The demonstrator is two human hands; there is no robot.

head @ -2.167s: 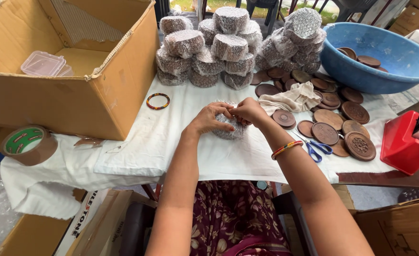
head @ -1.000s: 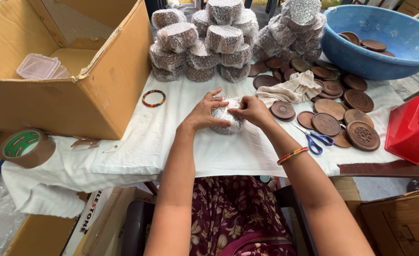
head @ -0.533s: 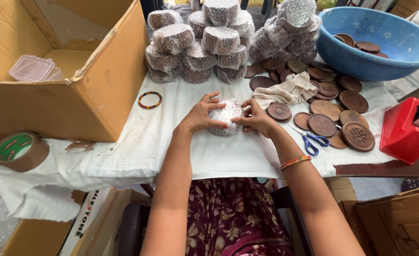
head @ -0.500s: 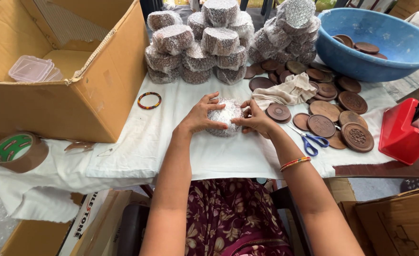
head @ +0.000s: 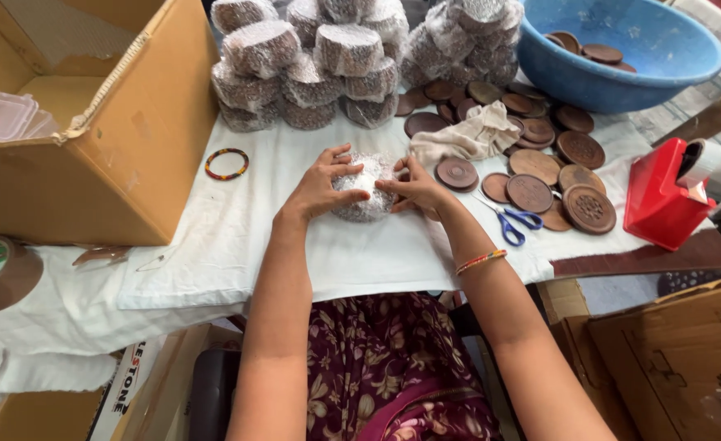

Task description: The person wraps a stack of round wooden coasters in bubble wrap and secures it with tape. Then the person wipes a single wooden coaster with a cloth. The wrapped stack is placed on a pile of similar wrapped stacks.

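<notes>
Wrapped bundle (head: 363, 188) sits on the white cloth (head: 238, 237), mid-table. My left hand (head: 321, 186) and right hand (head: 413, 185) both clamped on it, fingers spread. Wooden discs (head: 540, 175) and scissors (head: 511, 219) right; more wrapped stacks (head: 311, 65) far; cardboard box (head: 91, 139) left.

Glossy plastic-wrapped bundle (head: 362, 188), matt cloth (head: 238, 237)

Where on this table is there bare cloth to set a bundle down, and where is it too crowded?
Bare white cloth lies between the cardboard box and the left hand, apart from a beaded bangle, and along the near edge below the wrapped bundle both hands grip. Right of the right hand it is crowded: wooden discs, scissors, tape dispenser. Wrapped stacks fill the back.
</notes>
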